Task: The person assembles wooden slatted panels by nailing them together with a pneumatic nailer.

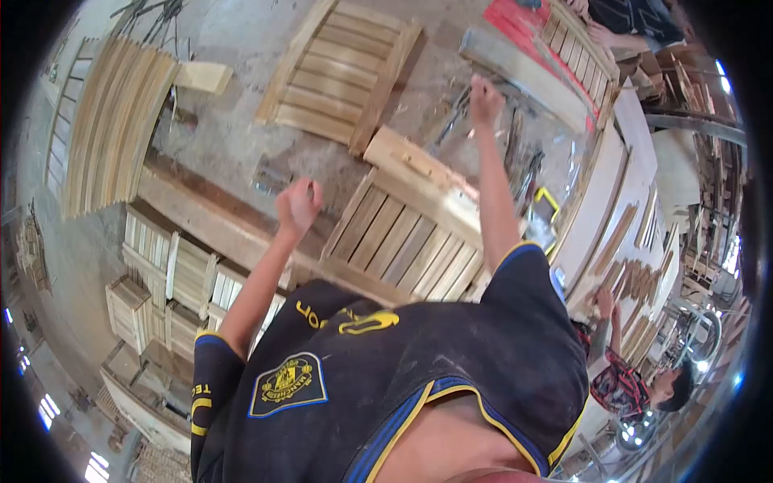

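Observation:
My left hand (299, 207) is raised over the bench with its fingers curled in. Whether anything small is inside it is hidden. Further out, my right hand (486, 101) is closed like a fist above scattered metal tools (452, 119), and its contents do not show. Between the hands lies a wooden rail (419, 167) with small marks or pegs along it. Nearest my body is a slatted wooden panel (385, 233). Beyond my left hand lies another slatted panel (334, 72). A yellow-edged tool (545, 205) sits right of my right forearm.
A row of upright wooden slats (117, 121) stands at the left, with slatted wooden frames (181, 266) below it. A long beam (527, 76) and a red surface (515, 28) are at the top right. One co-worker (624, 382) works at the right, another (632, 24) at the top right.

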`<action>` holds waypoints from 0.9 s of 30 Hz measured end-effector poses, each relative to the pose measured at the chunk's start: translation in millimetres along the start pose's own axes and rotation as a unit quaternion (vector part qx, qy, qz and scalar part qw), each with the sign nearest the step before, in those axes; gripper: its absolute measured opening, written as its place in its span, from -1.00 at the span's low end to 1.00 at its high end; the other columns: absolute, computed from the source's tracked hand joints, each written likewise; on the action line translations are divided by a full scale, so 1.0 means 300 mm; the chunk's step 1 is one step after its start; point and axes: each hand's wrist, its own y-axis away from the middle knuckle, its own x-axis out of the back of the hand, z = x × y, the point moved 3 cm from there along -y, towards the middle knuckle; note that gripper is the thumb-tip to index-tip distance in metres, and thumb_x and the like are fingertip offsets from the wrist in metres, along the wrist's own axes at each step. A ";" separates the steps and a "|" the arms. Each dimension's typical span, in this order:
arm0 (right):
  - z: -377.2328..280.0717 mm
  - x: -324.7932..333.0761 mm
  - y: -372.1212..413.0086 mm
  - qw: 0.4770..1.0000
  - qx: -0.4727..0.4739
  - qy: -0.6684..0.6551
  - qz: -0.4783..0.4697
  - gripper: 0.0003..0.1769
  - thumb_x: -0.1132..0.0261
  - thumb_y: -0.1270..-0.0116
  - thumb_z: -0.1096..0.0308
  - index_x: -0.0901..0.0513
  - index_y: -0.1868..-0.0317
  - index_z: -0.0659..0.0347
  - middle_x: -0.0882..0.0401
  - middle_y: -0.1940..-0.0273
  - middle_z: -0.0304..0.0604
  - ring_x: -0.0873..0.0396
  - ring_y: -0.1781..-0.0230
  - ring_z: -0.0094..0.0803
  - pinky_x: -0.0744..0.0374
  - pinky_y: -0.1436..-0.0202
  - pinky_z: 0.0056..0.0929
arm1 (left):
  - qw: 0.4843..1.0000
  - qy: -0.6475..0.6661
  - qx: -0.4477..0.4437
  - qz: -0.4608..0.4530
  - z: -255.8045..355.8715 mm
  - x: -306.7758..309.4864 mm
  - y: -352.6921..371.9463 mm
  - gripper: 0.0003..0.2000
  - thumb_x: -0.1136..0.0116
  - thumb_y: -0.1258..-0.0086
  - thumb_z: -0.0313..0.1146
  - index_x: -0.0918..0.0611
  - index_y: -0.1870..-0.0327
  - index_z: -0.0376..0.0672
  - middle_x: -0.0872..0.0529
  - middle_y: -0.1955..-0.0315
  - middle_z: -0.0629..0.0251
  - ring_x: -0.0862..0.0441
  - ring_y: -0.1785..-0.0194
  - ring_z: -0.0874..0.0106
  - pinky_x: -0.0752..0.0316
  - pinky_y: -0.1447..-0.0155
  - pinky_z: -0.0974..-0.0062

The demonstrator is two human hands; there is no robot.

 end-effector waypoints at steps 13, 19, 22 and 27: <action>0.130 -0.052 -0.019 0.976 0.084 0.168 0.106 -0.50 -0.14 -0.27 -0.08 -0.63 0.58 0.18 -0.57 0.65 -0.14 -0.57 0.61 -0.35 -0.50 0.38 -0.35 | 0.998 0.047 0.019 0.025 -0.006 -0.002 -0.001 -0.87 -0.15 -0.22 -0.32 -0.57 0.50 -0.13 -0.61 0.65 0.13 -0.58 0.56 0.12 -0.44 0.49 0.26; 0.011 -0.053 0.079 0.991 -0.028 -0.002 0.131 -0.60 -0.21 -0.26 0.12 -0.62 0.53 0.31 -0.49 0.67 -0.15 -0.40 0.65 -0.46 -0.36 0.52 -0.40 | 0.997 0.071 -0.017 0.019 -0.004 0.009 -0.003 -0.86 -0.18 -0.24 -0.41 -0.54 0.54 -0.13 -0.43 0.77 0.27 -0.41 0.71 0.29 -0.28 0.58 0.38; 0.027 -0.066 0.134 0.979 -0.114 -0.108 0.134 -0.62 -0.22 -0.28 0.16 -0.64 0.54 0.31 -0.48 0.68 -0.23 -0.38 0.64 -0.55 -0.35 0.52 -0.40 | 0.998 0.058 -0.009 0.019 -0.002 0.003 0.000 -0.87 -0.18 -0.23 -0.44 -0.56 0.53 -0.16 -0.47 0.74 0.27 -0.44 0.68 0.30 -0.29 0.57 0.39; 0.071 -0.118 0.250 0.993 -0.087 -0.021 0.081 -0.75 -0.26 -0.29 0.29 -0.71 0.39 0.32 -0.58 0.53 -0.32 -0.40 0.55 -0.62 -0.37 0.46 -0.55 | 0.997 0.018 -0.037 0.061 0.007 0.006 -0.002 -0.90 -0.19 -0.21 -0.47 -0.59 0.50 -0.22 -0.50 0.69 0.25 -0.43 0.65 0.31 -0.30 0.54 0.42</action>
